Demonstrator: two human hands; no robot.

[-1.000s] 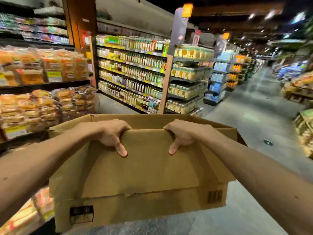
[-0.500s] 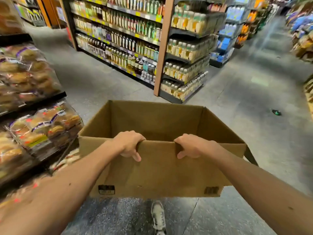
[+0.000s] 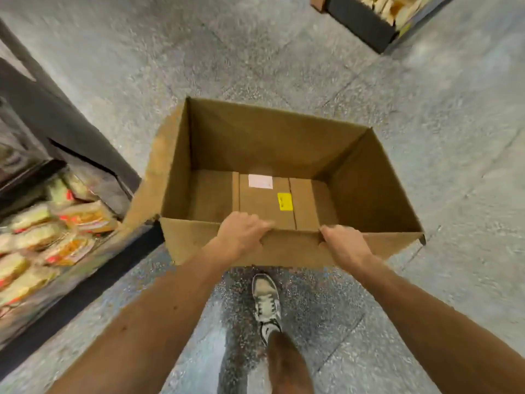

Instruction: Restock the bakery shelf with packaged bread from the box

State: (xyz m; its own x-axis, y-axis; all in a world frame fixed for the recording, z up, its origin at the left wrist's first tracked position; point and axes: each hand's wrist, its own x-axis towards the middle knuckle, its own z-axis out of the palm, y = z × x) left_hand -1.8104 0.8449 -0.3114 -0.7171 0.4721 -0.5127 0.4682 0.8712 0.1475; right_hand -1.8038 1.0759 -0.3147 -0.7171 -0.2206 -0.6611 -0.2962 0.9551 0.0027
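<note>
- The left hand [image 3: 241, 237] and the right hand [image 3: 345, 247] each keep a clenched grip on the near wall of the cardboard box [image 3: 284, 143].
- Blurred packaged bread [image 3: 42, 231] lies on the shelf [image 3: 71, 305] at left.

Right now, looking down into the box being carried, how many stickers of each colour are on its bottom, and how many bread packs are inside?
Yellow sticker: 1
Pale pinkish sticker: 1
Bread packs: 0 inside the cardboard box; those in view lie outside it, at left
Total inside: 2, both stickers
</note>
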